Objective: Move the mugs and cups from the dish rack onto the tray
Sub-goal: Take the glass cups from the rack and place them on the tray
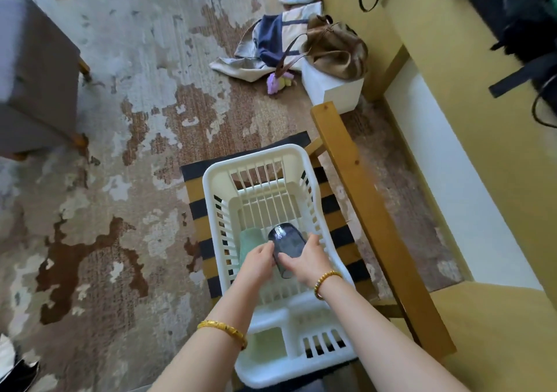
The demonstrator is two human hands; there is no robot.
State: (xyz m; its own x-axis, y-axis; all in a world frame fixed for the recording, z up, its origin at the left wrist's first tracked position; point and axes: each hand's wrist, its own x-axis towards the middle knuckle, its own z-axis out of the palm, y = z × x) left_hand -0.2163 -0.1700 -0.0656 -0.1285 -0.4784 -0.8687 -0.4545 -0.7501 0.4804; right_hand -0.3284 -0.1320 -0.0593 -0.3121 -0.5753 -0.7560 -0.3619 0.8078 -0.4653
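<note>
Low in the middle of the frame, the left hand and right hand together clasped a dark cup, tilted, inside the white dish rack.

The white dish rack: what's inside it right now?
Inside the white dish rack lie a dark glass cup, held by both hands, and a green cloth beside it. The hands and forearms cover part of the floor.

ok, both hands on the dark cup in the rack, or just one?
Touching, both. The head view shows the left hand against the dark cup's left side and the right hand's fingers wrapped over its lower right, above the white dish rack.
</note>
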